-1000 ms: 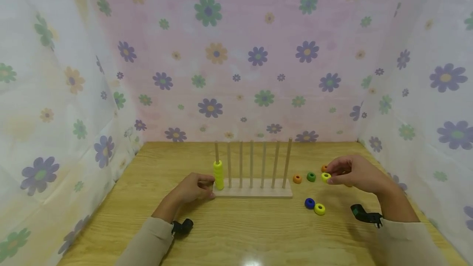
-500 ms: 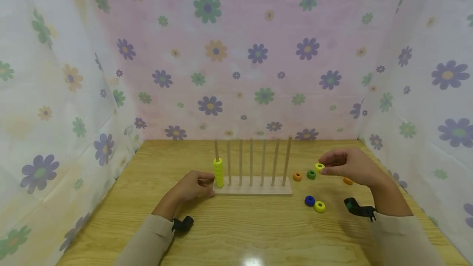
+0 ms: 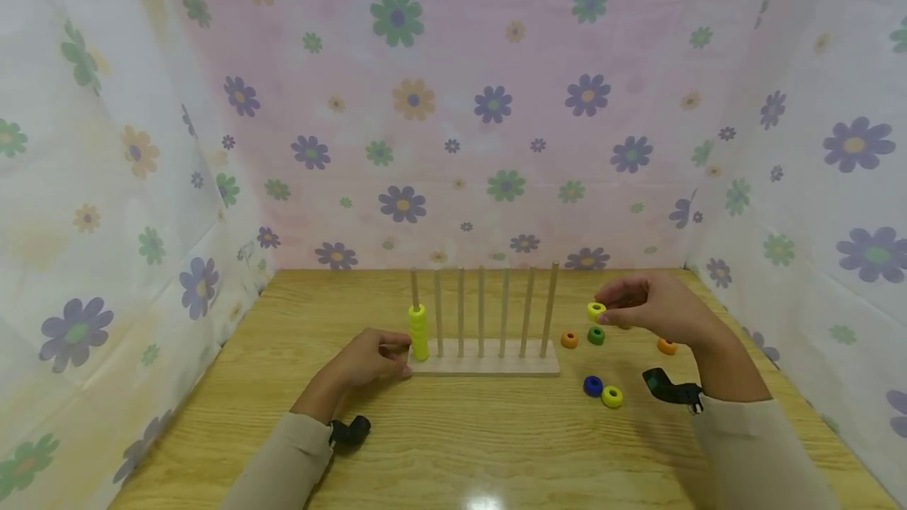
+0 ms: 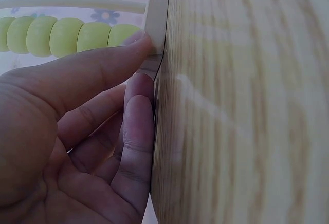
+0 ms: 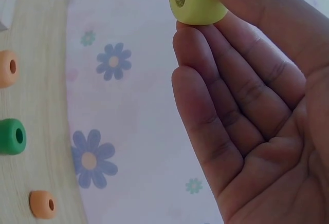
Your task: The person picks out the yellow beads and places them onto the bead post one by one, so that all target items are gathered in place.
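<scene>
My right hand (image 3: 655, 309) pinches a yellow ring bead (image 3: 596, 311) between thumb and fingertips, raised off the table, right of the pegs. In the right wrist view the bead's (image 5: 198, 0) hole faces left. My left hand (image 3: 364, 356) holds the left end of a wooden peg rack (image 3: 489, 368); its thumb presses the base's corner in the left wrist view, fingers along the end. The rack has several upright pegs in a row. A stack of yellow beads (image 3: 419, 333) sits on the leftmost peg; the other pegs are bare.
Right of the rack lie an orange bead (image 3: 569, 339) and a green bead (image 3: 597, 335). Nearer the front, a blue bead (image 3: 593, 386) is beside a yellow one (image 3: 612, 397). Another orange bead (image 3: 667, 346) lies under my right wrist. Floral cloth (image 3: 453, 101) walls the table.
My right hand has lifted the yellow bead off the table and carried it left and up, toward the rack. The left hand stays at the rack's end.
</scene>
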The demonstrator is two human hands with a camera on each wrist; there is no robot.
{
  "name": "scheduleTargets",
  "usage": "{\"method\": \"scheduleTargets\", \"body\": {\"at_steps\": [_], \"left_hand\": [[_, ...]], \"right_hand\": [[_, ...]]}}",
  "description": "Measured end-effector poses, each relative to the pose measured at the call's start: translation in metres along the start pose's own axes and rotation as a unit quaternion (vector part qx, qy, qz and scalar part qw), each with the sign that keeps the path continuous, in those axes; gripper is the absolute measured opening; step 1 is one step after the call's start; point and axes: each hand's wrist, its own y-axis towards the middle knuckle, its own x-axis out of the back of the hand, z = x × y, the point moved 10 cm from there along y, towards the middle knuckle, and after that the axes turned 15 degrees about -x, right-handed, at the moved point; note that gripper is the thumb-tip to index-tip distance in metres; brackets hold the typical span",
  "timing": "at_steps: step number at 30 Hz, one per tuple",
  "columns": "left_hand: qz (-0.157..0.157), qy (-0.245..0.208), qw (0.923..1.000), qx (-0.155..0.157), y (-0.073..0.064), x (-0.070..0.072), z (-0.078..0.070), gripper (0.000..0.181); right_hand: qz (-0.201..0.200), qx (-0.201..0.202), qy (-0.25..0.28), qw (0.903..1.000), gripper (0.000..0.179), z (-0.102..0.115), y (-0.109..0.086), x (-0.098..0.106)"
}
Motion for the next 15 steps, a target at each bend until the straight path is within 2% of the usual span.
{"method": "scheduleTargets", "body": {"at_steps": [7,15], "left_hand": [[0.001,0.005,1.0,0.002,0.001,0.0,0.001,0.064],[-0.007,0.003,1.0,0.001,-0.001,0.0,0.002,0.063]], "right_hand": [[-0.016,0.038,-0.007,0.9991,0.029,0.017,-0.002,0.003],[-0.041,0.049,-0.03,0.9975,0.027,0.037,0.0,0.003]]}}
